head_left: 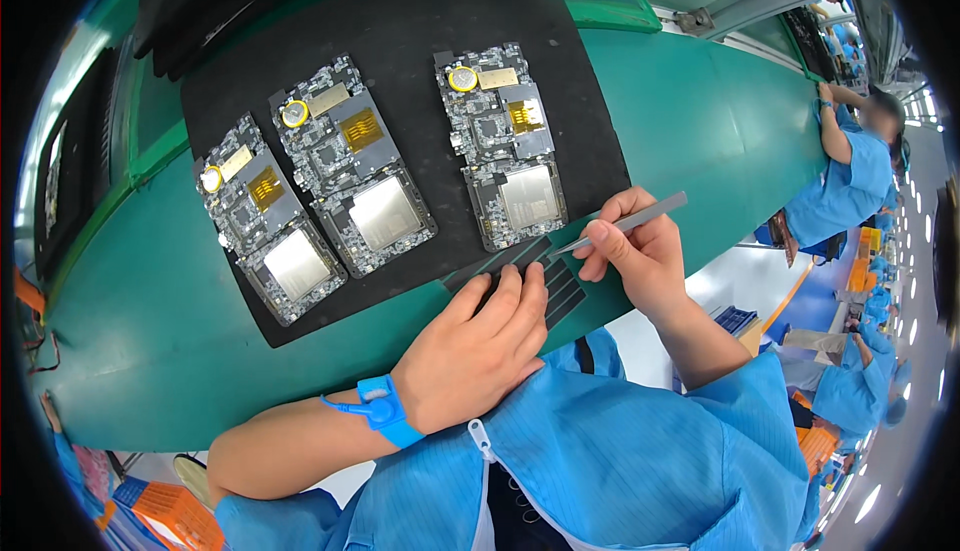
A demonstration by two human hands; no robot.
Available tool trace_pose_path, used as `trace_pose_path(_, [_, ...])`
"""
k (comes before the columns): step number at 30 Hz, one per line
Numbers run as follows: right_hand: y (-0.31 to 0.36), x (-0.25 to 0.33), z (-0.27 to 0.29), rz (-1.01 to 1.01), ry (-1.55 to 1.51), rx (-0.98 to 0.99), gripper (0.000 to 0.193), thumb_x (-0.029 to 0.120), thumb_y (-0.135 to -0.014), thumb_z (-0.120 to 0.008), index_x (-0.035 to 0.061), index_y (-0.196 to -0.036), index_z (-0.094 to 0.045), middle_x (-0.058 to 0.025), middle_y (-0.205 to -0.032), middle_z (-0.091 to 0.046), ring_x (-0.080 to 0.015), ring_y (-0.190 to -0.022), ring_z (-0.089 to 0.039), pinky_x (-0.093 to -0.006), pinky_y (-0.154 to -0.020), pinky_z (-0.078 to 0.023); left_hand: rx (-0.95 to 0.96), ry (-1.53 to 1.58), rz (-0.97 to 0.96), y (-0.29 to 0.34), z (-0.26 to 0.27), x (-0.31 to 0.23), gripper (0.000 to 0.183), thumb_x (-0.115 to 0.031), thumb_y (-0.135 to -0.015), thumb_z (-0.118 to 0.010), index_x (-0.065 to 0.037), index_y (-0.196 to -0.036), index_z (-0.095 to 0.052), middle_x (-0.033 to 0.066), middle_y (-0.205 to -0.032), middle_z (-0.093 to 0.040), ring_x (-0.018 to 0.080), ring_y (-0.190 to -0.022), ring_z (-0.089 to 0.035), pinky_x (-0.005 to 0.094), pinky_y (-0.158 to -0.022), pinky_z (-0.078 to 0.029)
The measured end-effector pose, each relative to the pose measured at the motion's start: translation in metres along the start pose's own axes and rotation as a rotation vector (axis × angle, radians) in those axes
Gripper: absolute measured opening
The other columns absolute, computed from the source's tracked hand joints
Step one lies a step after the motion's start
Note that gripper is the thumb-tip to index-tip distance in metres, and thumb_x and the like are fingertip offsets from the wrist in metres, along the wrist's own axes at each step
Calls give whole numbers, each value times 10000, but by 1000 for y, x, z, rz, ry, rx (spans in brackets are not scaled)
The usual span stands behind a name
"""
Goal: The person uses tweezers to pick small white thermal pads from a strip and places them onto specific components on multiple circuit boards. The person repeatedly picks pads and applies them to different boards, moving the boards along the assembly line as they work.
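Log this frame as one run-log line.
left hand: pressing down dark strip sheet | right hand: holding grey metal tweezers, tips at sheet | three circuit boards on black mat, untouched

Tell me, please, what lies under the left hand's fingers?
The left hand presses on a sheet of dark strips at the black mat's front edge. The part beneath the fingers is covered.

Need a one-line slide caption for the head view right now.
Left hand presses black strips on a green bench while right hand works tweezers beside three circuit boards.
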State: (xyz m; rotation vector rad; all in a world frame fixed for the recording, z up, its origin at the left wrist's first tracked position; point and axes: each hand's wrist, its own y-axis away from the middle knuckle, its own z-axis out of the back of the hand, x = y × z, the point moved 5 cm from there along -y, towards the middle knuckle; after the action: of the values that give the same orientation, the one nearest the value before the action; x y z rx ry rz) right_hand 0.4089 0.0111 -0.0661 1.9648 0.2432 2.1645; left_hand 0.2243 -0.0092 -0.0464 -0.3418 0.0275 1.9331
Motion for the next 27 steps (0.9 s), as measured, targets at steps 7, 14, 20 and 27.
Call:
trace_pose_path(7, [-6,-1,4,-42,-126,25,164,127,-931,-573,-2,-925,-472,-114,-727,-642,-111,-530,-610,-196,-489,-492,-3,-3,3,1,-1,0,544,-433,-825,-576,-4,-1160,-576,175,-1286,-506,289,-1150,-490,384,-965,-398])
trace_pose_path(14, [-4,-1,1,-14,-31,55,157,146,-928,-588,21,-925,-493,-76,-727,-625,-89,-558,-603,-193,-502,-477,3,-18,5,1,-1,-2,552,-438,-822,-574,-6,-1166,-577,174,-1289,-504,288,-1160,-481,379,-967,-396])
trace_pose_path(20, [-4,6,3,72,-144,30,127,86,-934,-546,22,-1001,-460,-95,-751,-623,-99,-536,-588,-188,-475,-457,-37,-8,18,2,-2,-2,565,-415,-804,-594,14,-1172,-571,175,-1270,-511,290,-1178,-471,381,-991,-387])
trace_pose_path(27, [-38,40,-49,91,-499,75,121,72,-946,-508,37,-1041,-441,-161,-746,-653,-133,-477,-589,-203,-444,-480,-122,-21,224,53,32,10,564,-315,-717,-676,41,-1142,-573,190,-1203,-540,346,-1170,-494,414,-946,-436])
